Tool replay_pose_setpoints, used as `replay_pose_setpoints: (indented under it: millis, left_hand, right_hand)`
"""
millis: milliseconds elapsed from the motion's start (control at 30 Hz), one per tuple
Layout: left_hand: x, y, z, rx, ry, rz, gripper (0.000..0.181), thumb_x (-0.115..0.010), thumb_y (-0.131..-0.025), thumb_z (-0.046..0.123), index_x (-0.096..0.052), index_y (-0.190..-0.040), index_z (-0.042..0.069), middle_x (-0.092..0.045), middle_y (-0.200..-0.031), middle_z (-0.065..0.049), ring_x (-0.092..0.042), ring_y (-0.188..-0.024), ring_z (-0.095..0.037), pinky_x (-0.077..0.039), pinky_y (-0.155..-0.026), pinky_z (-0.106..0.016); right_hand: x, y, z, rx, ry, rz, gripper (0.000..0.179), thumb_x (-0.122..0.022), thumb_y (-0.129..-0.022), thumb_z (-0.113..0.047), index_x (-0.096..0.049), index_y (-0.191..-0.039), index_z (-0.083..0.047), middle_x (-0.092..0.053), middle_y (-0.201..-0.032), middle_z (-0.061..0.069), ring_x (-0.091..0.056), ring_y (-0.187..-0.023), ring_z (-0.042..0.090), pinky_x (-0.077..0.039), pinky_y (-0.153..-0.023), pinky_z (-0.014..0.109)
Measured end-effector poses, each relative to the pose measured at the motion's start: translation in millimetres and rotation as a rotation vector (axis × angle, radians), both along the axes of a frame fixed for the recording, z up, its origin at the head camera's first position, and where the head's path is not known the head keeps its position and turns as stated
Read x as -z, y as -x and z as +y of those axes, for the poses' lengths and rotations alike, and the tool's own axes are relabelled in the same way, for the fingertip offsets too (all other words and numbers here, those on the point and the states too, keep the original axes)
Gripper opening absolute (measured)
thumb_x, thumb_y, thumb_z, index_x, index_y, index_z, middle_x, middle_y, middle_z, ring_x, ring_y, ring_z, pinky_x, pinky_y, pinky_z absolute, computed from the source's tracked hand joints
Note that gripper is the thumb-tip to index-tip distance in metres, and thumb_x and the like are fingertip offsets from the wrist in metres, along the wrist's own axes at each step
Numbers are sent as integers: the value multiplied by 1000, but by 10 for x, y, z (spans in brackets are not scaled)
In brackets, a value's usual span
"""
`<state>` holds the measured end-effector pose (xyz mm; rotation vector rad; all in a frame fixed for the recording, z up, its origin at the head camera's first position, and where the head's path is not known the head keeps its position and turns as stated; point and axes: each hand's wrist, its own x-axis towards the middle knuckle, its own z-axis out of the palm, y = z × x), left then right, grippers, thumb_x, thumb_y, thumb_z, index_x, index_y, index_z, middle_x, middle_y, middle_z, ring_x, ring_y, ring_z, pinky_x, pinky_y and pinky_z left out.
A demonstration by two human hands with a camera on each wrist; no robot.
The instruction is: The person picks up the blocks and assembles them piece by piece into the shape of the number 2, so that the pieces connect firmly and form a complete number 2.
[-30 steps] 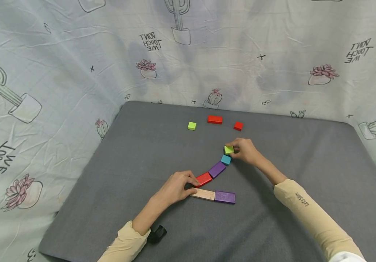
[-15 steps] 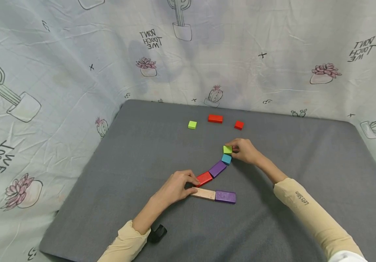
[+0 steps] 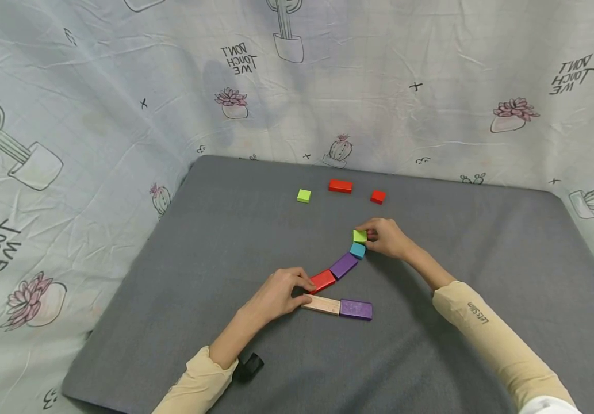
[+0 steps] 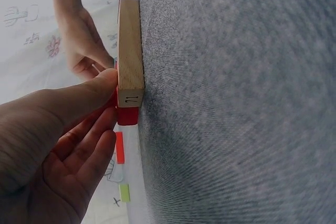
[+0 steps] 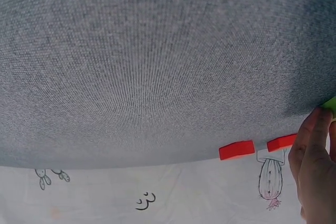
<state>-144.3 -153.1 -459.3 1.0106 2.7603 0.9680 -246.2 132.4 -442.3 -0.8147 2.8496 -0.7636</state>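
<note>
In the head view, my left hand [image 3: 278, 293] is at the left ends of two blocks, fingers on the red block [image 3: 322, 281] and thumb on the plain wooden block [image 3: 324, 305]. The left wrist view shows the thumb against the wooden block [image 4: 130, 56], with the red block partly hidden behind. My right hand [image 3: 387, 237] pinches a lime green block [image 3: 359, 236] at the far end of a curved row. That row continues through a blue block [image 3: 357, 250] and a purple block [image 3: 344, 265] to the red one. Another purple block [image 3: 356, 309] adjoins the wooden block.
Toward the back of the grey table [image 3: 214, 230] lie a green block [image 3: 304, 196], a long red block [image 3: 340, 186] and a small red block [image 3: 378, 196]. A black object [image 3: 249, 367] sits beside the left wrist. Printed cloth [image 3: 379, 80] hangs behind the table.
The lime green block in my right hand has shifted slightly left and turned straighter against the blue block. My left hand stays in place on the red and wooden blocks.
</note>
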Motion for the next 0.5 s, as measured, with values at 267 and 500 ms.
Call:
replay_pose_setpoints:
  millis: [267,500]
  left_hand:
    - [-12,-5,8,1,-11,2,20,-81,-77,12,-77,-96,8,-67,-93,2,-64,-89,-13,-52,-80,-31]
    - [-21,-13,23,11,-13,11,19,-81,-77,12,-77,-96,7,-67,-92,1,-65,-89,-14,-52,-80,-31]
  right_hand:
    - [-2,9,12,-19,4,9,32,-68,-80,8,-67,-111,8,-65,-107,23,-61,-84,24,-54,-73,39]
    - [-61,5,55,-14,37,-19,39,-62,-79,14,-64,-118,9,-62,-114,26,-63,-93,31,-54,-78,44]
